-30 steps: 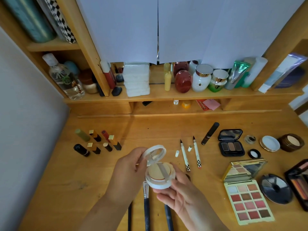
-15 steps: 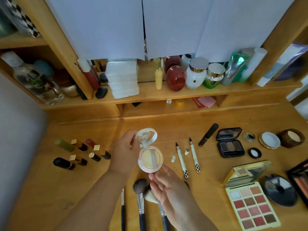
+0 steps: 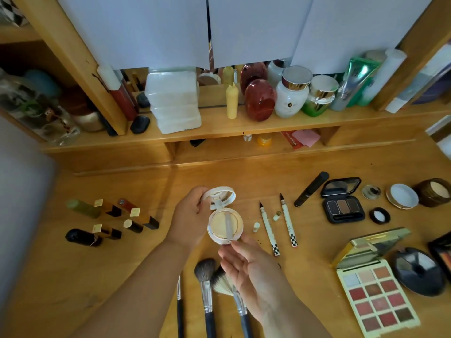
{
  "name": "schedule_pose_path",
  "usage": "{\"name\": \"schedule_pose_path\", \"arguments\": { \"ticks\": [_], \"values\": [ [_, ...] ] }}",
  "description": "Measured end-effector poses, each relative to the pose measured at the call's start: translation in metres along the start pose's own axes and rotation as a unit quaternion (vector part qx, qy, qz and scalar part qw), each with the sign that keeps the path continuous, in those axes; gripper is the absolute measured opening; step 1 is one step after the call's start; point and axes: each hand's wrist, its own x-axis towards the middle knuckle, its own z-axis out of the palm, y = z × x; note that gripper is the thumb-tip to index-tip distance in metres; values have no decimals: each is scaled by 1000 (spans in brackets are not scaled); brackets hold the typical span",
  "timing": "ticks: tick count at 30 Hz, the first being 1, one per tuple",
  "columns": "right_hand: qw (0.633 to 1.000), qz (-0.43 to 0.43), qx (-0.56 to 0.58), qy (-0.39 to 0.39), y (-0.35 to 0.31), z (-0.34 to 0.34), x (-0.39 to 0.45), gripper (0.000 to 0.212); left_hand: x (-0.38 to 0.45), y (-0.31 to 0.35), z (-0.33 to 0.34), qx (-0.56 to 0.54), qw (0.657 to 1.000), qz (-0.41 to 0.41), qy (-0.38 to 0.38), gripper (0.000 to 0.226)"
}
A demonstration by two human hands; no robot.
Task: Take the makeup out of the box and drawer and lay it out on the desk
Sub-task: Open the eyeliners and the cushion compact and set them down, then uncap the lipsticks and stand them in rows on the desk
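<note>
I judged the step to be setting down one more item: the open cushion compact [image 3: 225, 224], lid flipped up, sat low over the middle of the counter [image 3: 73, 289], between the lipsticks [image 3: 114, 219] and the two eyeliner pens [image 3: 278, 224]. My left hand [image 3: 189, 217] gripped it by the lid side, fingers curled round the rim. My right hand [image 3: 251, 269] lay palm up with fingers loosely spread, its fingertips just touching the base's near edge, holding nothing. I could not tell whether the base had landed. The next move called for easing it flat and letting go. The brushes [image 3: 207, 286] lay just beneath my right hand; bare wood stood ahead, toward the shelf [image 3: 219, 132].
</note>
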Motion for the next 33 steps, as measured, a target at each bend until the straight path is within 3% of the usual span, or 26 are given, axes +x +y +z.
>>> {"name": "schedule_pose_path", "arguments": {
  "ticks": [4, 8, 11, 14, 17, 22, 24, 27, 29, 33],
  "values": [
    [1000, -15, -1, 6, 2, 0, -3, 45, -5, -2, -4, -12, 999, -3, -37, 26],
    [997, -58, -20, 37, 10, 2, -14, 22, -33, -1, -13, -30, 999, -42, -16, 54],
    [986, -101, -129, 32, 18, 5, -22, 19, -74, -10, -27, 22, 998, -52, 12, 47],
    [944, -136, -301, -17, 22, 19, -24, 16, -118, -23, -49, 64, 996, -59, 25, 32],
    [874, -200, -441, -40, 25, 42, -9, 16, -144, -38, -74, 110, 988, -96, 58, 25],
    [788, -286, -543, -50, 44, 81, 39, 24, -156, -64, -101, 164, 970, -150, 98, 32],
    [771, -310, -555, -30, 42, 86, 55, 30, -152, -66, -95, 163, 973, -136, 94, 32],
    [713, -376, -592, -8, 52, 98, 76, 40, -155, -73, -97, 161, 975, -118, 100, 31],
    [709, -375, -597, -4, 57, 103, 86, 36, -156, -76, -97, 170, 976, -97, 101, 32],
    [729, -359, -583, -14, 63, 105, 86, 8, -156, -77, -101, 176, 977, -88, 86, 35]
  ]
}}
